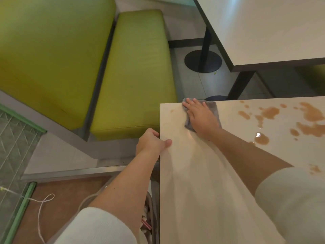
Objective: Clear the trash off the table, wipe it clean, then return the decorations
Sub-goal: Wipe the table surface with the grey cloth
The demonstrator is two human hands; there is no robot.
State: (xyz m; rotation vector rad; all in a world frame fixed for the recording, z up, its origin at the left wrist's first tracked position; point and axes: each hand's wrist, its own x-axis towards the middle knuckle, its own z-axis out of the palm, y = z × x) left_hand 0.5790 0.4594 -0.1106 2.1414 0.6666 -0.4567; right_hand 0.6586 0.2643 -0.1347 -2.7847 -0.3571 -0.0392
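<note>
Wiping w/ R hand [202, 117] flat, fingers spread, pressing grey folded cloth [213, 107] at far-left corner of glossy beige table [193, 173] | L hand [152, 142] curled on table's left edge, thumb on top | brown spill patches [309, 120] lie to cloth's right, R hand nearer | next, I judge: sweep rightward.

I'd call this a fast-food or casual restaurant dining area. Green padded booth bench [135, 74] with matching backrest [52, 55] along the wall, pale laminate table [202, 173] in front of it, and a second identical table [263, 27] on a black pedestal base [203, 61] (typical fixed café seating). Tiled floor [191, 80], brown drink spills [309, 117] on the tabletop.
</note>
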